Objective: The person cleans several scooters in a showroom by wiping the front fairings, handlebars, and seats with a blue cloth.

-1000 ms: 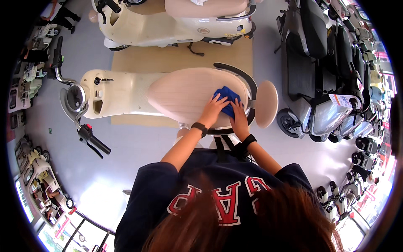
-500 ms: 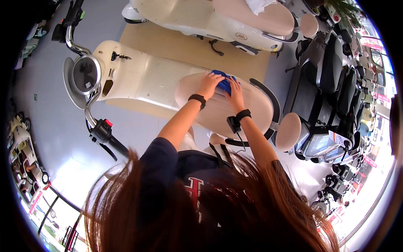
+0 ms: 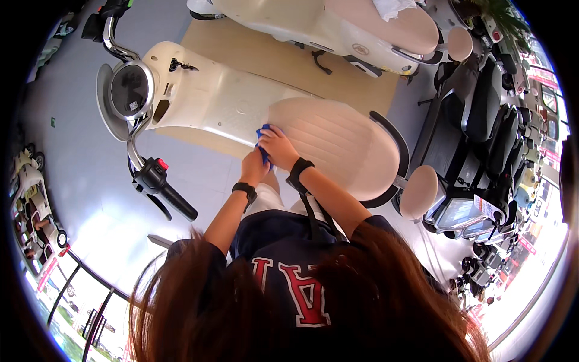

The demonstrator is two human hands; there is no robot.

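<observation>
A blue cloth (image 3: 261, 131) is bunched between my two hands, near the front left edge of a scooter's pale pink seat (image 3: 344, 148). My right hand (image 3: 278, 148) is closed over the cloth, its fingers hiding much of it. Just below and to the left, my left hand (image 3: 254, 168) grips the cloth's lower part. The cream scooter (image 3: 229, 99) stands sideways before me, handlebar on the left and backrest pad (image 3: 419, 192) on the right. Whether the cloth touches the seat's side is hard to see.
A second cream scooter (image 3: 283, 21) stands parallel beyond, with a white cloth (image 3: 393, 7) on its seat. The near handlebar grip (image 3: 178, 199) juts toward me on the left. Black-seated vehicles (image 3: 476, 114) crowd the right side. A tan mat (image 3: 362, 90) lies beneath the scooters.
Both hands have moved with the blue cloth from the top of the seat, left and toward me, to its front left edge. They are now closer together.
</observation>
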